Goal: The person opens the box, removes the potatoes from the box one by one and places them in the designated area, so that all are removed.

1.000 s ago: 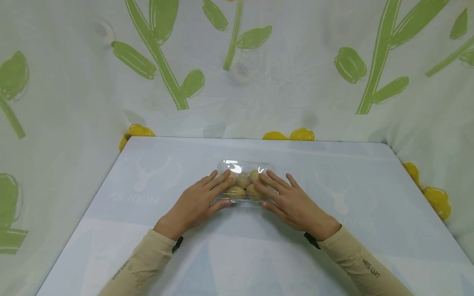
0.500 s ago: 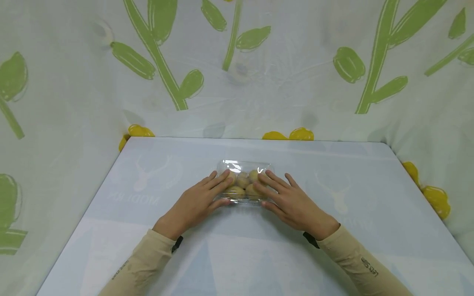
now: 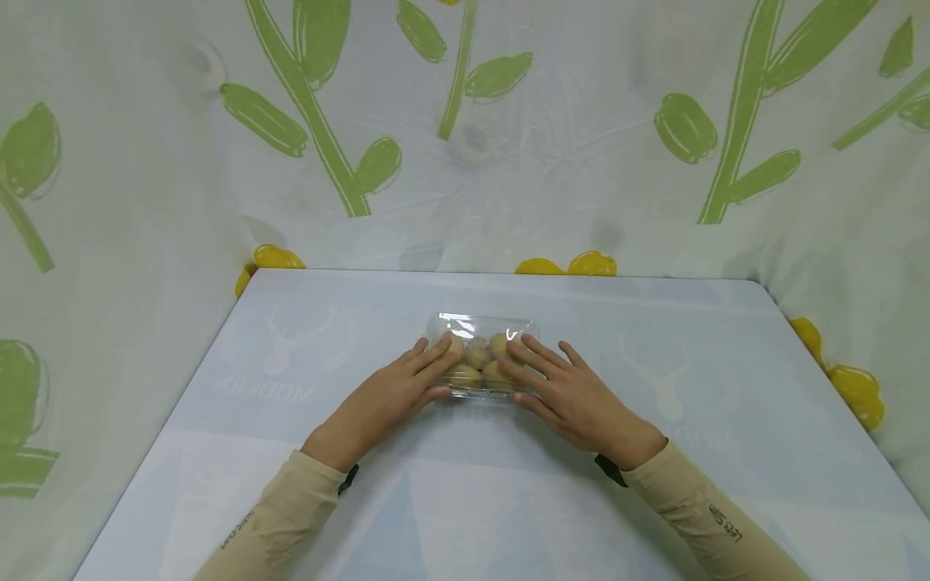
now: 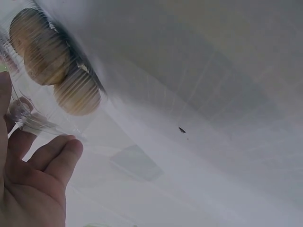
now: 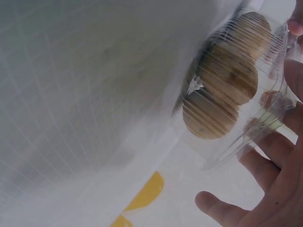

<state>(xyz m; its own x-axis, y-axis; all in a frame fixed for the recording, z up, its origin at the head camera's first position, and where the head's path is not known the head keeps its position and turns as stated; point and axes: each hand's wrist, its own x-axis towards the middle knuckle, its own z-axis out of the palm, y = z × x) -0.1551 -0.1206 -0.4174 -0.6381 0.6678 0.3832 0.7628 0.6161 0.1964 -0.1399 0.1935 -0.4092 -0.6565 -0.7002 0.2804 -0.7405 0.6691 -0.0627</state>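
Observation:
A clear plastic clamshell box [image 3: 485,324] lies on the table with its lid down. Inside are several round, tan-brown items [image 3: 477,355] that look like fruit or potatoes. My left hand [image 3: 388,399] rests its straight fingers on the left part of the lid, thumb near the front edge. On the right part, my right hand [image 3: 577,399] does the same, fingers spread. From the left wrist, the round items [image 4: 47,59] show through the ribbed side wall, above my left hand [image 4: 40,184]. The right wrist view has the round items [image 5: 227,75] beside my right hand [image 5: 277,189].
The table [image 3: 465,500] has a pale printed cover with deer heads and triangles. Behind it and at both sides hangs a white curtain [image 3: 567,186] with green leaves and yellow flowers, close along the table's back edge.

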